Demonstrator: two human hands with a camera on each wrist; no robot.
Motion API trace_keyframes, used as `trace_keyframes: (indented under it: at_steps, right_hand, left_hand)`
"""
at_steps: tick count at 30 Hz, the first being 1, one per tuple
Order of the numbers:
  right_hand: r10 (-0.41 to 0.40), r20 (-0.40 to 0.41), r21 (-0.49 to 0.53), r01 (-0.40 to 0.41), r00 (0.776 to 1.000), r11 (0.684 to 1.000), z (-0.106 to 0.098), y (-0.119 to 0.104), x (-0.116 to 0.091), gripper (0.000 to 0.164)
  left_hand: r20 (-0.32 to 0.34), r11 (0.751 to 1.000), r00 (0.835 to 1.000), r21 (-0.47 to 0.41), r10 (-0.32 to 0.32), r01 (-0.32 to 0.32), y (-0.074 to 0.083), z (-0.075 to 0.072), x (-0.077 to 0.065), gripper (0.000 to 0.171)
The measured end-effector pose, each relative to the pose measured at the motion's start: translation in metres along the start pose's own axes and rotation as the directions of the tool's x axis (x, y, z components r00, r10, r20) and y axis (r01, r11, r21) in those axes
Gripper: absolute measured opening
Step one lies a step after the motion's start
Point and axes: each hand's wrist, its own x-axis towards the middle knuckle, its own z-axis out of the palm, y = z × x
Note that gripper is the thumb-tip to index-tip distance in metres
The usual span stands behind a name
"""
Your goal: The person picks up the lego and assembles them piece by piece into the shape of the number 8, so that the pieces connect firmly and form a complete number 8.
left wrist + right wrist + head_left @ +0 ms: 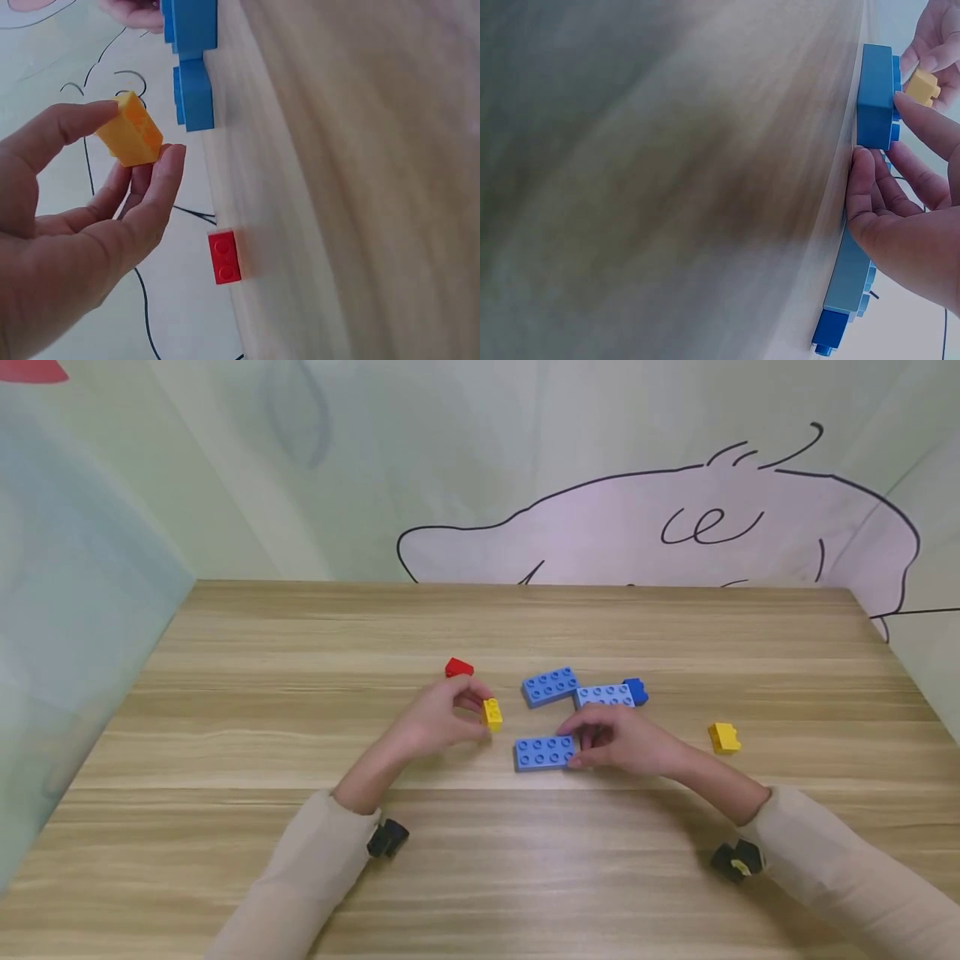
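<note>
A small yellow toy brick [492,714] is pinched between the thumb and fingers of my left hand [442,718], held up off the table in the left wrist view. My right hand [618,739] grips the right end of a blue eight-stud brick [543,753], which lies flat on the table, studs up. In the right wrist view, one fingertip is at the studs of this blue brick [875,97] and another at its end. Beyond the left hand lies a small red brick [459,667].
Behind the hands lie another blue brick [551,687] and a lighter blue brick [603,695], partly hidden by the right hand. A small dark blue brick [636,692] adjoins the lighter one. Farther right sits a second yellow brick [724,738]. A wall with a line drawing [660,518] stands behind the wooden table [480,877].
</note>
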Motion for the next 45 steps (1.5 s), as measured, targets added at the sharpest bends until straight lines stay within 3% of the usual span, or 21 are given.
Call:
trace_keyframes:
  at_steps: [7, 18, 31, 45]
  right_hand:
    - [-0.003, 0.004, 0.0, 0.003, 1.0, 1.0, 0.0, 0.001, 0.0, 0.033]
    - [-0.004, 0.006, 0.011, 0.004, 1.0, 1.0, 0.0, 0.002, 0.001, 0.034]
    - [0.009, 0.018, 0.03, -0.009, 1.0, 0.999, 0.0, 0.0, 0.0, 0.033]
    - [0.008, 0.015, 0.038, -0.008, 1.0, 0.999, 0.0, 0.001, 0.001, 0.034]
  left_hand:
    - [0.044, 0.999, 0.998, -0.041, 0.034, -0.032, 0.004, 0.014, 0.0, 0.039]
    - [0.114, 0.996, 0.99, 0.028, 0.085, -0.089, 0.012, 0.027, -0.004, 0.036]
    - [0.117, 0.992, 0.987, 0.053, 0.106, -0.113, 0.013, 0.031, -0.002, 0.038]
    - [0.109, 0.996, 0.991, 0.034, 0.072, -0.076, 0.016, 0.032, -0.004, 0.038]
